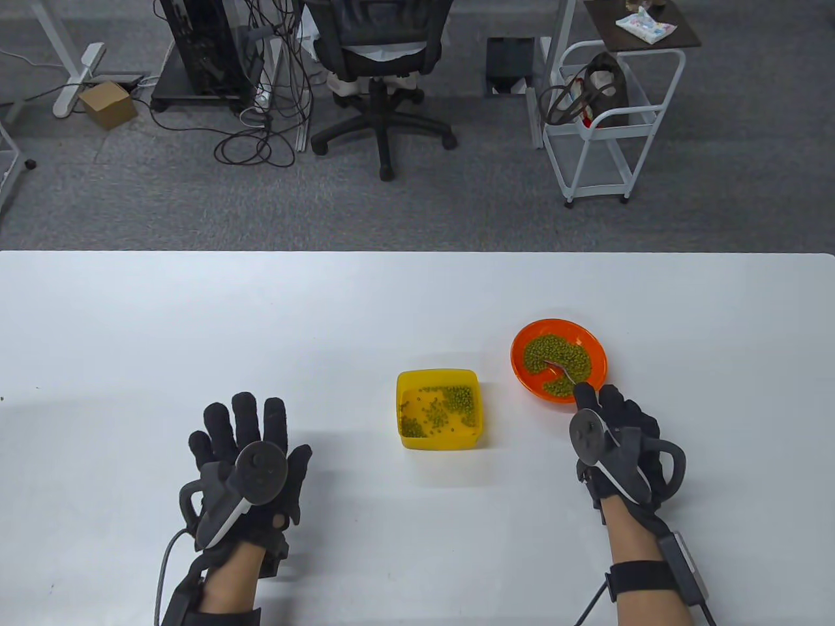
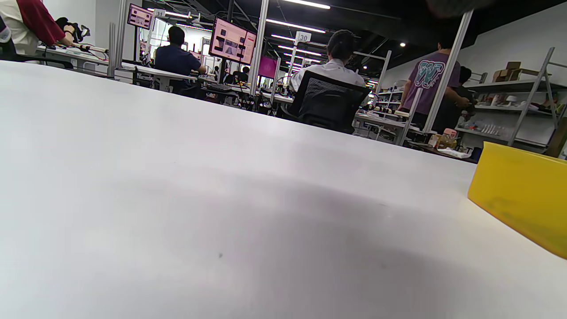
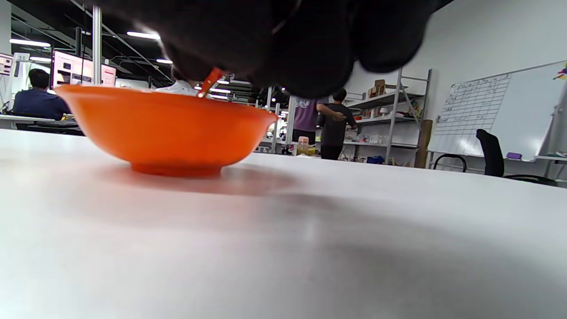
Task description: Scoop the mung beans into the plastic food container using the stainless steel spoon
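Note:
An orange bowl (image 1: 585, 336) of mung beans (image 1: 566, 357) stands on the white table at the right; it also shows in the right wrist view (image 3: 168, 128). My right hand (image 1: 610, 417) grips the handle of a stainless steel spoon (image 1: 562, 372), whose bowl lies among the beans. A yellow plastic container (image 1: 438, 379) with some beans in it stands left of the bowl; its wall shows in the left wrist view (image 2: 522, 195). My left hand (image 1: 251, 443) rests flat on the table, fingers spread, empty, left of the container.
The white table (image 1: 196, 326) stretches far to the left and back. Beyond its far edge stand an office chair (image 1: 381, 72) and a white trolley (image 1: 603, 124) on the floor.

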The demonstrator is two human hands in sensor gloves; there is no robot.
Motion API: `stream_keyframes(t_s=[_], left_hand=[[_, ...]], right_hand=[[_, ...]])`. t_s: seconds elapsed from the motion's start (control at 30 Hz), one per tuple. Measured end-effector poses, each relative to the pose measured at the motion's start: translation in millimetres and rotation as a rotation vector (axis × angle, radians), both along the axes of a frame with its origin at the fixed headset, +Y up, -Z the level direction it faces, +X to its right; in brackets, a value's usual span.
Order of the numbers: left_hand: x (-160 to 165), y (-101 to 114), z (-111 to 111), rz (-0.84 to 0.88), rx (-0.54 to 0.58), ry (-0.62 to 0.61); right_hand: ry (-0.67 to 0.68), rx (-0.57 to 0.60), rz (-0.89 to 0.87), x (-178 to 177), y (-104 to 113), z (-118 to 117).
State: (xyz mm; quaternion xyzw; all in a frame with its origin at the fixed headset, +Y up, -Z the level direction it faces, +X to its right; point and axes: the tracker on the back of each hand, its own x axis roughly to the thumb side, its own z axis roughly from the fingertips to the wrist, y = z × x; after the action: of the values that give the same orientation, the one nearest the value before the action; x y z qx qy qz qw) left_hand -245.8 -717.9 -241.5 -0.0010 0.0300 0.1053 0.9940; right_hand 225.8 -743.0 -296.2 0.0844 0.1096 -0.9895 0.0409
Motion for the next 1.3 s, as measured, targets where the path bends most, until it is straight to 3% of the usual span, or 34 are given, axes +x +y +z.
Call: stream_keyframes(t_s=[0.4, 0.53, 0.63, 0.8, 1.0, 1.17, 1.3], left_hand=[[0.0, -0.2, -0.1, 0.0, -0.001, 0.0], [0.0, 0.0, 0.0, 0.0, 0.001, -0.001], [0.2, -0.1, -0.2, 0.001, 0.001, -0.001], [2.1, -0.6, -0.3, -0.004, -0.003, -0.006], [6.0, 1.4, 1.7, -0.009, 0.009, -0.024], [18.7, 0.3, 3.3, -0.072, 0.014, -0.05], [31.7, 0.7, 7.6, -0.091, 0.022, -0.103]], right_hand=[[0.008, -0.08, 0.019, -4.8, -5.1, -3.1], [0.008, -0.124, -0.05, -1.1, -1.7, -2.8], [0.019, -0.134, -0.133, 2.5, 10.2, 1.2], [0.076, 0.022, -0.252, 2.3, 55.2, 22.2], [0.136, 0.172, -0.396, -11.4, 91.1, 54.3], [0.22, 0.124, -0.415, -36.4, 92.7, 72.0], [0.295, 0.057, -0.384, -52.3, 81.9, 76.7]])
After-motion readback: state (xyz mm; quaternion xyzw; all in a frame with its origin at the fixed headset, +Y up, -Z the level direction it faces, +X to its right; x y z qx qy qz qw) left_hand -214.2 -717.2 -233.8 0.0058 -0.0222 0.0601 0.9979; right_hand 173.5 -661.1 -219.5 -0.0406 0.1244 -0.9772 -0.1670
